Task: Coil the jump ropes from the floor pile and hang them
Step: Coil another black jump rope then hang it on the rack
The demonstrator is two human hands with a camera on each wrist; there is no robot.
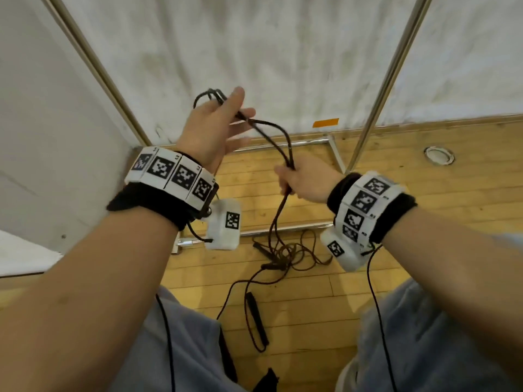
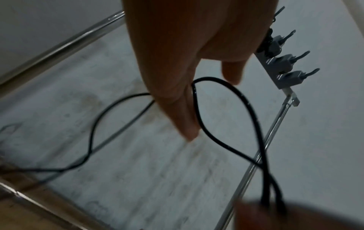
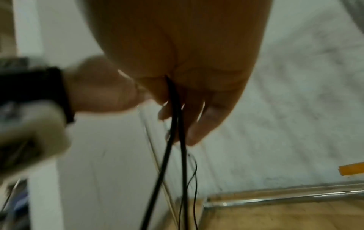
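A thin black jump rope [image 1: 280, 131] runs between both my hands in front of the rack. My left hand [image 1: 215, 131] is raised with thumb and fingers straight, and loops of the rope [image 2: 246, 109] hang across its fingers [image 2: 177, 109]. Lower and to the right, my right hand [image 1: 302, 179] grips two strands of the rope [image 3: 171, 140] in its fist. From there the rope drops to the tangled pile [image 1: 285, 253] on the wooden floor. A black handle [image 1: 256, 315] lies nearer my legs.
A metal rack frame stands ahead, with slanting poles [image 1: 387, 77] and a base bar [image 1: 285, 144] against a white sheet. A grey rail of hooks [image 2: 283, 65] sits atop the rack. Orange tape [image 1: 325, 123] and a round floor fitting [image 1: 438, 155] lie to the right.
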